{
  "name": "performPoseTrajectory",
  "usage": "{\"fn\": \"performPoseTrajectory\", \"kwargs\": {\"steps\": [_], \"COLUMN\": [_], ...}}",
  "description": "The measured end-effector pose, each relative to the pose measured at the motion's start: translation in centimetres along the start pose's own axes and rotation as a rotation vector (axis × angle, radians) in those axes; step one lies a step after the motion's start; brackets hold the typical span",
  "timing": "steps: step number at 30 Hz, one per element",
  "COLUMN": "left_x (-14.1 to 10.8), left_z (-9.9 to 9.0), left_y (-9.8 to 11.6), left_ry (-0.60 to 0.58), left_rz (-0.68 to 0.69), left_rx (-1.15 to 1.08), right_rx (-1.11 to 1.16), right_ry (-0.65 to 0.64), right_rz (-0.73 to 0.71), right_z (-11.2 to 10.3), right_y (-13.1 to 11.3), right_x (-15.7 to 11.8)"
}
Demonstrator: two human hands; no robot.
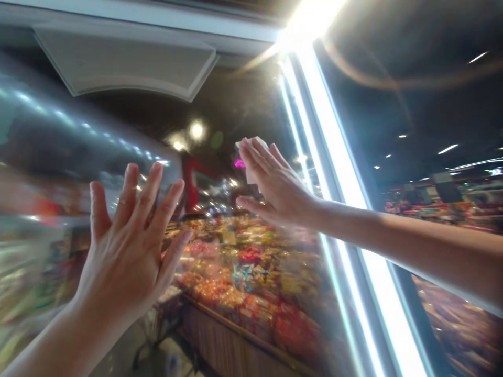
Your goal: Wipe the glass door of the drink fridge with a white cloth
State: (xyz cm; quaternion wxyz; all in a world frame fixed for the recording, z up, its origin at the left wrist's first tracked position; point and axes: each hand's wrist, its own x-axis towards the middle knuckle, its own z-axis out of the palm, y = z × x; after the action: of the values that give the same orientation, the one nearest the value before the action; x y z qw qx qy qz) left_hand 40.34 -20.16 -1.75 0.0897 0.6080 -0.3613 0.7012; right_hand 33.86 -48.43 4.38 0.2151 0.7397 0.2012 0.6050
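My left hand (126,246) is raised at the left with its fingers spread, and nothing is in it. The palm faces away from me, toward a clear glass pane; whether it touches the glass I cannot tell. Near the centre, my right hand (275,183) presses a small white cloth or paper (250,177) flat under its fingers, which lie close together with the thumb apart. The white piece shows past the fingertips and below them. Bright vertical light strips (338,141) run just behind my right wrist.
A pale panel (126,63) hangs at the upper left under a light frame edge. Beyond the glass, a long wooden-sided display (220,330) bears colourful packaged goods (251,272). A bright lamp (314,18) glares at the top. More goods and ceiling lights show at the right.
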Motion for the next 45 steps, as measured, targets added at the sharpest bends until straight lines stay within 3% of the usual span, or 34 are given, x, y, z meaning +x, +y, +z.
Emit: {"fn": "performPoseTrajectory", "kwargs": {"steps": [4,10,14,15,17,20,25,30,35,37,41,45], "left_x": [1.8,3.7,4.4,4.6,4.7,4.8,4.2,2.6,-0.1,-1.0,-2.2,-3.5], "left_z": [1.3,2.8,3.4,3.4,3.3,2.7,1.1,-1.0,-2.6,-3.1,-4.4,-5.7], "left_y": [2.6,6.0,7.0,7.0,6.8,5.6,1.9,-2.4,-5.7,-6.8,-9.3,-12.0], "left_ry": [0.01,0.012,0.018,0.022,0.027,0.007,-0.035,-0.042,-0.051,-0.056,-0.058,-0.045], "left_rz": [0.036,0.105,0.151,0.158,0.167,0.166,0.098,-0.004,-0.049,-0.052,-0.071,-0.065], "left_rx": [-0.022,0.022,0.038,0.046,0.07,0.125,0.222,0.266,0.292,0.313,0.331,0.361], "right_rx": [0.033,0.005,0.111,0.107,0.064,0.026,0.053,0.0,0.066,0.051,0.018,0.079], "right_ry": [-0.033,0.035,-0.029,-0.042,-0.033,0.011,-0.044,0.009,-0.064,-0.05,0.025,-0.057], "right_rz": [-0.218,0.092,-0.127,-0.144,-0.025,0.153,-0.235,-0.035,-0.336,-0.316,-0.136,-0.401], "right_z": [-0.2,-1.1,-1.0,-1.1,-1.2,-1.1,0.0,0.4,2.0,2.4,3.1,4.2], "right_y": [1.2,3.2,3.0,3.3,4.3,4.5,0.9,-0.9,-4.9,-6.0,-8.2,-11.8], "right_x": [-3.5,-6.3,-7.5,-7.2,-5.7,-2.8,1.1,6.0,8.3,9.6,12.3,14.3]}}
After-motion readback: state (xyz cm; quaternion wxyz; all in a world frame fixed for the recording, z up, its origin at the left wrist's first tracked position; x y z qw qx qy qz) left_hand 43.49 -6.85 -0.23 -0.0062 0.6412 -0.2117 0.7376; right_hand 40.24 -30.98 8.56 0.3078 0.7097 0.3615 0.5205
